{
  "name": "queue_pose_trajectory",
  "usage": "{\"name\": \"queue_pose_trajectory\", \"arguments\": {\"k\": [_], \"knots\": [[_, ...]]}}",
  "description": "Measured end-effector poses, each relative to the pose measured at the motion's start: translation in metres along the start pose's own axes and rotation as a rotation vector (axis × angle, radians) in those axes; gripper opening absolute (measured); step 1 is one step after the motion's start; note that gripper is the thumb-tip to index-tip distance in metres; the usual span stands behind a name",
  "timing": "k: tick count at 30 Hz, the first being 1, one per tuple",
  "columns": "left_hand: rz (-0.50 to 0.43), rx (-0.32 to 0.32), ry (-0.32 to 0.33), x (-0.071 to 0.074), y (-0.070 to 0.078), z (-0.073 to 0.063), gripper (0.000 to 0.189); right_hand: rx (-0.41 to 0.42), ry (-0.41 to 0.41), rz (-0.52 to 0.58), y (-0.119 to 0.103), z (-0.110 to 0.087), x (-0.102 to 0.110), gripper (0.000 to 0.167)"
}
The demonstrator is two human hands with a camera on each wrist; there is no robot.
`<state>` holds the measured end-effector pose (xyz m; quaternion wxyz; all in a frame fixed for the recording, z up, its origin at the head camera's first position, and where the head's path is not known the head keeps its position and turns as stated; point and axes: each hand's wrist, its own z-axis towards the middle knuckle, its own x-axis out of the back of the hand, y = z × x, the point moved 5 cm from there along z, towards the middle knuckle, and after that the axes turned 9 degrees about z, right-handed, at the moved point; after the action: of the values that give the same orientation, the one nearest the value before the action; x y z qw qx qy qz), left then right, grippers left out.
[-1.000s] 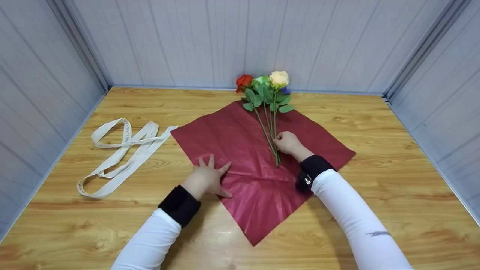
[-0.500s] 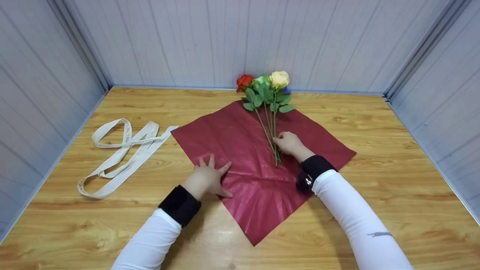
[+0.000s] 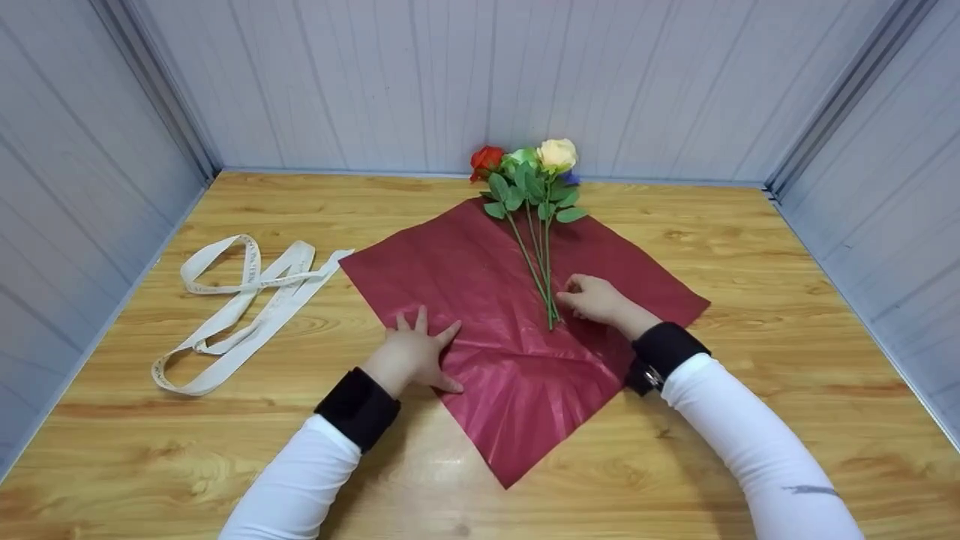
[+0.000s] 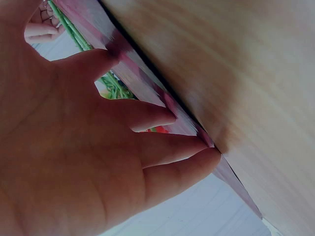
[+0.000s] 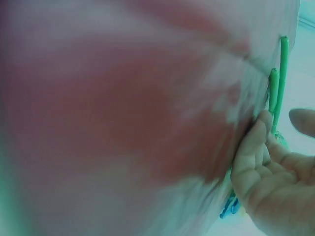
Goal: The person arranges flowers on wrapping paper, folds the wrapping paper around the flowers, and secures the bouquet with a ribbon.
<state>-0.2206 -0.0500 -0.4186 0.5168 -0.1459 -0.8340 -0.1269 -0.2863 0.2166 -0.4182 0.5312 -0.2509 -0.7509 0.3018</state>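
Note:
A square sheet of dark red wrapping paper [image 3: 465, 270] lies cornerwise on the table. On it rest several artificial flowers, with a red rose [image 3: 486, 161], a pale green flower [image 3: 520, 160], a cream rose [image 3: 557, 155] and a partly hidden blue flower [image 3: 571, 178]. Their green stems [image 3: 547, 262] converge toward the middle of the sheet. My left hand [image 3: 414, 356] rests with spread fingers on the paper's left edge. Just right of the stem ends is my right hand [image 3: 596, 300], its fingers loosely bent. In the right wrist view the thumb [image 5: 302, 120] stands apart from the fingers.
A loosely looped white ribbon [image 3: 247, 300] with printed lettering lies left of the paper. Pale panel walls [image 3: 360, 90] enclose the wooden table [image 3: 787, 390] at the back and both sides.
My right hand has let go of the stems and moved slightly right and toward me. The flowers stay on the paper. My left hand keeps its place.

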Motion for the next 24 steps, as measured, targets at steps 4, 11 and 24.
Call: {"name": "queue_pose_trajectory", "arguments": {"k": [4, 11, 24], "knots": [[-0.003, -0.001, -0.006, -0.001, 0.000, 0.001, 0.097, 0.080, -0.052, -0.037, 0.005, -0.015, 0.001, 0.022], [0.003, 0.005, -0.010, -0.002, -0.002, 0.001, 0.102, 0.250, -0.222, -0.029, 0.022, -0.050, 0.009, 0.044], [0.005, 0.000, 0.001, -0.001, -0.001, -0.001, 0.098, 0.518, -0.274, -0.283, 0.029, -0.095, 0.009, 0.073]]}}
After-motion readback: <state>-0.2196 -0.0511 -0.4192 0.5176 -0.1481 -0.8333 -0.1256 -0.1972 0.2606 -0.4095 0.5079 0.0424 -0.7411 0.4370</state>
